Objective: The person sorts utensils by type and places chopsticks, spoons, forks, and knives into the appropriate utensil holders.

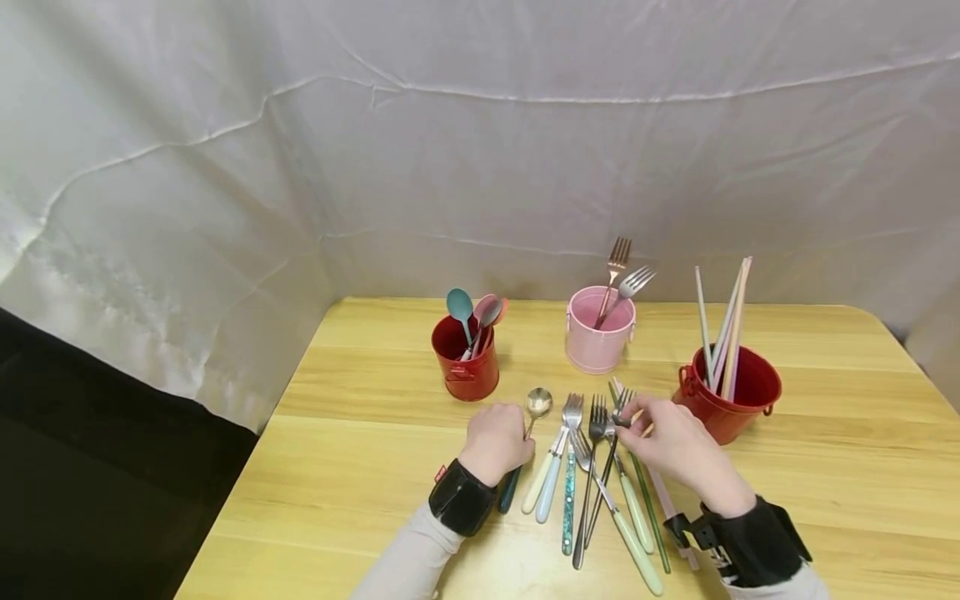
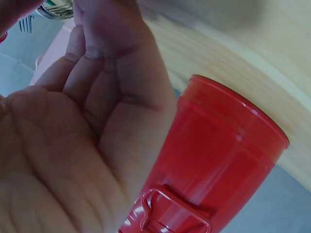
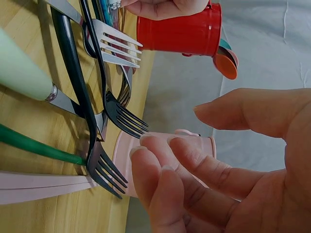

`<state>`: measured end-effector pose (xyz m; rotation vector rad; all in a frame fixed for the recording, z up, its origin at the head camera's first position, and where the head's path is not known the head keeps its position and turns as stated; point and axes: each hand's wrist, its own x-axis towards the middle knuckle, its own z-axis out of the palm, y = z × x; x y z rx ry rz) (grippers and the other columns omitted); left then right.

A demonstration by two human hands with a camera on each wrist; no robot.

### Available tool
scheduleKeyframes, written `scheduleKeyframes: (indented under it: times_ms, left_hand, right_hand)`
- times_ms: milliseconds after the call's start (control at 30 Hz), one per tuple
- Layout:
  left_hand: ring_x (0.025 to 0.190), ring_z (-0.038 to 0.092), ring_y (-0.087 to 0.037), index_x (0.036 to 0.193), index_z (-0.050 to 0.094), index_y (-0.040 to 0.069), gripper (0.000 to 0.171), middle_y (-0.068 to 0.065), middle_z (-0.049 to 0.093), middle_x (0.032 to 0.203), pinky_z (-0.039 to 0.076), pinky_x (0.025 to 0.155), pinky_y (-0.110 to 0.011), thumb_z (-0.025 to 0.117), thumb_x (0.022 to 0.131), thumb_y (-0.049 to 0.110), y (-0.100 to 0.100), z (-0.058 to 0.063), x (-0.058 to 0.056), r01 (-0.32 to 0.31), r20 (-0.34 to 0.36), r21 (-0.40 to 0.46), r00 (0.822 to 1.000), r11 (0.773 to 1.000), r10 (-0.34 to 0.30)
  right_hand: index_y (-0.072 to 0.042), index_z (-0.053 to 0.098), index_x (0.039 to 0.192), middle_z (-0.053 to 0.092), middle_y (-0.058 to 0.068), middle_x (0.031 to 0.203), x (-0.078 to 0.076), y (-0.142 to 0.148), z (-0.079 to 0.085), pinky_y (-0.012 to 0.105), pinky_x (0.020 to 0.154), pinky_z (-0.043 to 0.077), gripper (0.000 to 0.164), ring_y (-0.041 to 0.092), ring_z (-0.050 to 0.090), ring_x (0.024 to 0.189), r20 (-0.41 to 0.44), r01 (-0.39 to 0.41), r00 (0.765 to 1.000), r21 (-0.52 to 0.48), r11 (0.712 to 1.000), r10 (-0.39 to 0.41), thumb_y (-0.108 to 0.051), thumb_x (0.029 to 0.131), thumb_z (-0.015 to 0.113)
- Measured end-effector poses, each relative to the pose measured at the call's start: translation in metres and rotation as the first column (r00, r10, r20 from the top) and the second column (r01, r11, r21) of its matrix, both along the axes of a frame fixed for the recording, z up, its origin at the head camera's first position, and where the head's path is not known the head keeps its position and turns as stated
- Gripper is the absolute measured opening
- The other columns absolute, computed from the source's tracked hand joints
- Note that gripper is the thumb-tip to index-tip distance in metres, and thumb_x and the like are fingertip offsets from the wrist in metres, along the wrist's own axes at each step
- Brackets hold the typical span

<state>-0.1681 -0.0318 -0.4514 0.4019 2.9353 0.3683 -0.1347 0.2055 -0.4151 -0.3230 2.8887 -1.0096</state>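
My left hand has its fingers curled round a spoon with a shiny bowl and dark handle, which lies low over the table. My right hand is above the right part of the cutlery row. In the right wrist view its thumb stands apart from the bent fingers, nothing between them. Closest to those fingertips are a black fork and a second black fork. A silver fork lies beyond. Green and pink chopsticks lie under and beside the right hand.
Behind the row stand a red bucket with several spoons, a pink bucket with two forks, and another red bucket with chopsticks. Forks with cream, blue and teal handles lie between the hands. A grey cloth hangs behind the table.
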Motion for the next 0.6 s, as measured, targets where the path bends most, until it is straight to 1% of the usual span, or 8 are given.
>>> scheduleKeyframes:
  times_ms: [200, 433, 533, 600]
  left_hand:
    - [0.056, 0.047, -0.018, 0.054, 0.048, 0.016, 0.03, 0.0, 0.047, 0.057, 0.035, 0.045, -0.031, 0.07, 0.072, 0.022, 0.0024, -0.0026, 0.0009, -0.035, -0.006, 0.032, 0.999, 0.999, 0.035]
    - [0.055, 0.048, -0.018, 0.056, 0.049, 0.015, 0.028, 0.0, 0.048, 0.058, 0.035, 0.045, -0.031, 0.07, 0.073, 0.025, 0.0021, -0.0024, -0.0003, -0.041, 0.001, 0.026, 0.999, 0.999, 0.041]
    - [0.055, 0.048, -0.018, 0.055, 0.049, 0.016, 0.028, 0.001, 0.049, 0.057, 0.036, 0.045, -0.031, 0.069, 0.073, 0.024, 0.0011, -0.0014, -0.0007, -0.04, -0.02, 0.025, 0.999, 0.999, 0.041]
    - [0.054, 0.048, -0.018, 0.053, 0.049, 0.016, 0.028, 0.001, 0.049, 0.056, 0.037, 0.045, -0.032, 0.068, 0.073, 0.022, 0.0003, -0.0004, -0.0005, -0.033, -0.049, 0.028, 0.998, 0.999, 0.035]
  right_hand:
    - [-0.005, 0.06, 0.094, 0.06, 0.001, 0.072, 0.0005, -0.0004, -0.0004, 0.025, 0.043, 0.036, 0.017, 0.012, 0.046, 0.051, -0.002, -0.006, 1.0, 0.003, 1.0, 0.006, -0.013, 0.081, 0.067]
    - [-0.006, 0.06, 0.093, 0.06, 0.001, 0.073, 0.0011, -0.001, 0.0009, 0.025, 0.043, 0.035, 0.015, 0.012, 0.045, 0.051, -0.006, -0.01, 1.0, 0.004, 1.0, 0.01, -0.014, 0.082, 0.067]
    - [-0.007, 0.06, 0.093, 0.059, 0.001, 0.072, 0.0012, -0.0012, 0.0014, 0.025, 0.042, 0.034, 0.015, 0.011, 0.044, 0.05, -0.014, -0.017, 1.0, 0.004, 1.0, 0.017, -0.014, 0.082, 0.067]
    - [-0.007, 0.06, 0.093, 0.059, 0.0, 0.072, 0.0014, -0.0011, 0.0014, 0.025, 0.042, 0.034, 0.015, 0.011, 0.044, 0.05, -0.018, -0.022, 1.0, 0.005, 1.0, 0.022, -0.014, 0.082, 0.067]
